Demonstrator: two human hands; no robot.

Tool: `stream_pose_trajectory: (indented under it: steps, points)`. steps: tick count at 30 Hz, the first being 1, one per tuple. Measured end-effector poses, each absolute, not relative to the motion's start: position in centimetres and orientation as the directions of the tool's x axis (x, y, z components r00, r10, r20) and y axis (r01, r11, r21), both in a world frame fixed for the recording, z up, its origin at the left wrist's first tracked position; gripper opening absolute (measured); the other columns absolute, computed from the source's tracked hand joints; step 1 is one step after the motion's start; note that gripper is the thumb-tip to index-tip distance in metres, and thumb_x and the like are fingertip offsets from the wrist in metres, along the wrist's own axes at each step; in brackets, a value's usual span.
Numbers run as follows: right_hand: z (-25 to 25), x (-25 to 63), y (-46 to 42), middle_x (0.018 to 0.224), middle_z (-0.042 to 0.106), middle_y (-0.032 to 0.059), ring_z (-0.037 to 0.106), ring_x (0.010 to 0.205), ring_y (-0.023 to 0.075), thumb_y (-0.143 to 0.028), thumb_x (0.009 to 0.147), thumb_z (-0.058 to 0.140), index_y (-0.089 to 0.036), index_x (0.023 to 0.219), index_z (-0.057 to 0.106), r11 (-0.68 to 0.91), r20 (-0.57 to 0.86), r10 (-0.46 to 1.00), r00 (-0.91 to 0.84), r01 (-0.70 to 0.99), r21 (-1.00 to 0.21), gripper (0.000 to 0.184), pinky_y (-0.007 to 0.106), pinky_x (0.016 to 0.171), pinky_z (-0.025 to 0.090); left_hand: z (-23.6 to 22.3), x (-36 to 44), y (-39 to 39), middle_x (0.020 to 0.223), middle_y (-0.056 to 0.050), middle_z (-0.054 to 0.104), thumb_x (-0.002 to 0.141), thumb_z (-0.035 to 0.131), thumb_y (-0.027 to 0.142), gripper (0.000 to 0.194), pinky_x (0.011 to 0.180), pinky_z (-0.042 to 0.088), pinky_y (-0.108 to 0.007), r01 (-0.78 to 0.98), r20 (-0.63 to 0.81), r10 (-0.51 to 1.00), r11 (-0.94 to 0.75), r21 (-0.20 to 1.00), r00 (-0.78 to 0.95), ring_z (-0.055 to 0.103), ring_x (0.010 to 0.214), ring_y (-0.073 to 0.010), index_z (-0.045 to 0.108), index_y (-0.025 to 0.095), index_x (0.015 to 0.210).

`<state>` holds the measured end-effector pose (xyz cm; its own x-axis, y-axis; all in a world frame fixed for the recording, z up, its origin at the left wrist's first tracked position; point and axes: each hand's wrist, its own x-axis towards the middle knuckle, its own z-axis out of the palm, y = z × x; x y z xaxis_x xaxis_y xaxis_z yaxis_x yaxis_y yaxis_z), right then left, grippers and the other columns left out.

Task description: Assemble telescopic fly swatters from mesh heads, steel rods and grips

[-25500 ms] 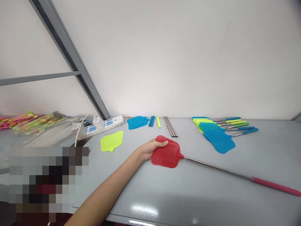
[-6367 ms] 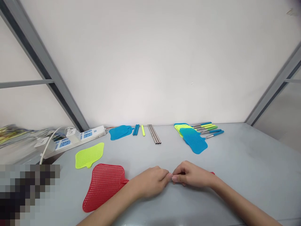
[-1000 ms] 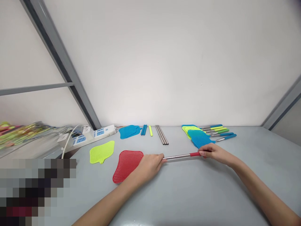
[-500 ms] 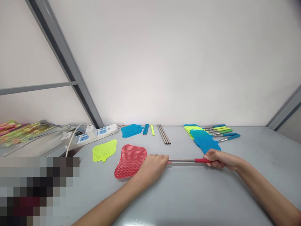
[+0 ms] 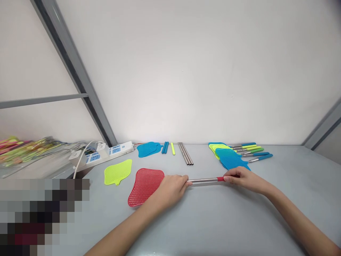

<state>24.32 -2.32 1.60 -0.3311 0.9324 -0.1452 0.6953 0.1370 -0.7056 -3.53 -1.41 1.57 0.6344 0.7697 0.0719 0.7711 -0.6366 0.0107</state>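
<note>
A red fly swatter with a perforated head and a metal rod lies across both hands, slightly above the grey table. My left hand is closed around the rod near the head and hides the joint between them. My right hand pinches the red grip at the other end, fingers wrapped over most of it. Between the hands shows bare metal rod and a short piece of red grip. Left of the red head lies a yellow-green swatter head.
Finished-looking swatters in blue, yellow and green are piled at the back right. Metal rods, blue grips, a yellow grip and blue heads lie along the wall. A power strip and bagged colourful items are at left.
My right hand has slid left along the red grip, covering more of it. The red head has shifted slightly down and left; my left hand still holds the rod.
</note>
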Motion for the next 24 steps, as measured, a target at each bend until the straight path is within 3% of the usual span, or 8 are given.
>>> stream_pose_trajectory:
  steps: [3, 6, 10, 14, 18, 24]
  points:
    - [1.3, 23.9, -2.3, 0.056, 0.034, -0.0024, 0.028, 0.053, 0.0100, -0.050, 0.078, 0.041, -0.016, 0.064, 0.056, 0.161, -0.109, 0.938, -0.328, 0.694, -0.701, 0.040, 0.023, 0.048, 0.020, 1.2, -3.5, -1.5, 0.069, -0.001, 0.060, 0.090, 0.020, 0.037, 0.036, 0.046, 0.027, -0.024, 0.762, 0.103, 0.756, -0.648, -0.025, 0.646, 0.057, 0.059, -0.0162, 0.047, 0.019, 0.075]
    - [1.1, 23.8, -2.4, 0.054, 0.032, -0.0024, 0.027, 0.052, 0.0098, -0.051, 0.076, 0.042, -0.015, 0.059, 0.053, 0.096, -0.171, 0.927, -0.334, 0.652, -0.752, 0.042, 0.024, 0.047, 0.020, 1.3, -3.3, -1.9, 0.071, -0.001, 0.061, 0.090, 0.023, 0.035, 0.031, 0.047, 0.028, -0.024, 0.750, 0.123, 0.740, -0.657, -0.079, 0.661, 0.058, 0.060, -0.0166, 0.046, 0.019, 0.077]
    - [0.7, 24.2, -2.6, 0.048, 0.031, -0.0033, 0.025, 0.048, 0.0089, -0.050, 0.073, 0.048, -0.015, 0.055, 0.050, -0.185, -0.396, 0.863, -0.314, 0.534, -0.825, 0.040, 0.023, 0.044, 0.019, 1.6, -2.8, -2.5, 0.072, -0.002, 0.061, 0.090, 0.027, 0.033, 0.028, 0.049, 0.031, -0.026, 0.721, 0.112, 0.712, -0.681, -0.126, 0.693, 0.058, 0.062, -0.0176, 0.047, 0.018, 0.077]
    - [0.5, 24.7, -2.8, 0.050, 0.038, -0.0033, 0.021, 0.045, 0.0075, -0.047, 0.070, 0.054, -0.016, 0.061, 0.048, -0.395, -0.556, 0.778, -0.293, 0.460, -0.795, 0.033, 0.022, 0.042, 0.013, 1.4, -2.4, -2.9, 0.072, -0.002, 0.061, 0.090, 0.027, 0.032, 0.028, 0.047, 0.031, -0.026, 0.720, 0.077, 0.717, -0.685, -0.113, 0.693, 0.058, 0.061, -0.0179, 0.047, 0.018, 0.076]
    - [1.0, 24.6, -2.7, 0.046, 0.033, -0.0040, 0.024, 0.045, 0.0078, -0.051, 0.074, 0.048, -0.015, 0.060, 0.055, -0.219, -0.483, 0.792, -0.374, 0.564, -0.796, 0.040, 0.023, 0.043, 0.017, 1.2, -2.3, -2.9, 0.074, -0.002, 0.062, 0.090, 0.025, 0.034, 0.030, 0.048, 0.031, -0.025, 0.752, 0.067, 0.749, -0.658, -0.039, 0.659, 0.058, 0.062, -0.0169, 0.047, 0.019, 0.077]
    - [1.9, 24.3, -2.5, 0.067, 0.050, -0.0003, 0.040, 0.062, 0.0126, -0.048, 0.070, 0.056, -0.019, 0.078, 0.061, 0.059, -0.230, 0.899, -0.373, 0.622, -0.781, 0.031, 0.022, 0.053, 0.028, 1.9, -3.0, -1.8, 0.069, -0.002, 0.059, 0.090, 0.021, 0.039, 0.038, 0.048, 0.029, -0.024, 0.754, 0.071, 0.755, -0.655, 0.043, 0.652, 0.055, 0.059, -0.0155, 0.049, 0.019, 0.074]
